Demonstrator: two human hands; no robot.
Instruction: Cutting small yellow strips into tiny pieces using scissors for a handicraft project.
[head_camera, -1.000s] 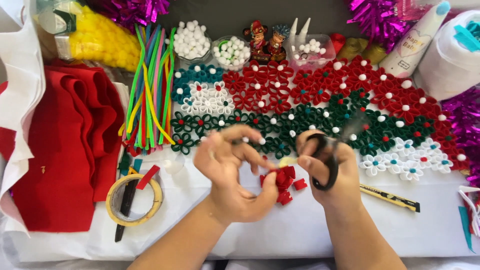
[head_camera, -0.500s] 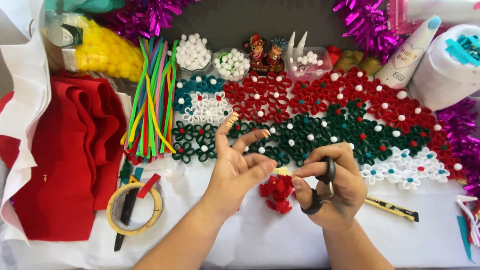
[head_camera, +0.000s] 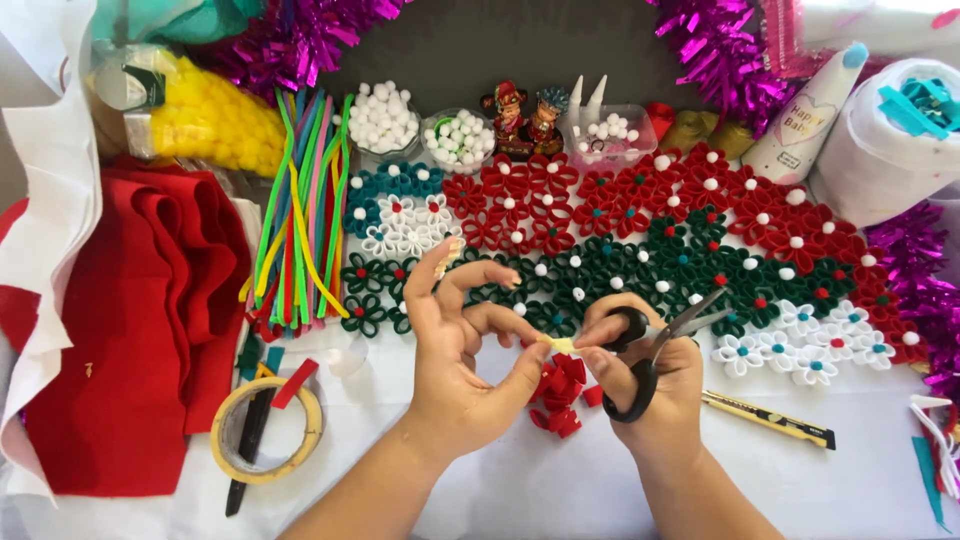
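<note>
My left hand (head_camera: 460, 360) and my right hand (head_camera: 650, 385) meet over a white table, both pinching a small pale yellow piece (head_camera: 562, 345) between thumbs and fingertips. Black-handled scissors (head_camera: 650, 350) hang on my right hand's fingers, blades pointing up and to the right. Just below the hands lies a small pile of red felt loops (head_camera: 558, 392). Behind them spread rows of red, green, white and teal felt flowers (head_camera: 640, 230) with pompom centres.
Folded red felt (head_camera: 140, 320) and white felt lie at the left. Coloured pipe cleaners (head_camera: 300, 220), a tape roll (head_camera: 268, 430) with a black pen, bowls of white pompoms (head_camera: 383, 120), two figurines (head_camera: 525, 115), a yellow utility knife (head_camera: 770, 418), and purple tinsel (head_camera: 730, 50) surround the work.
The scissors swung in my right hand so the blades now point up-right. Both hands shifted slightly while keeping the pale piece pinched; the view drifted down a little.
</note>
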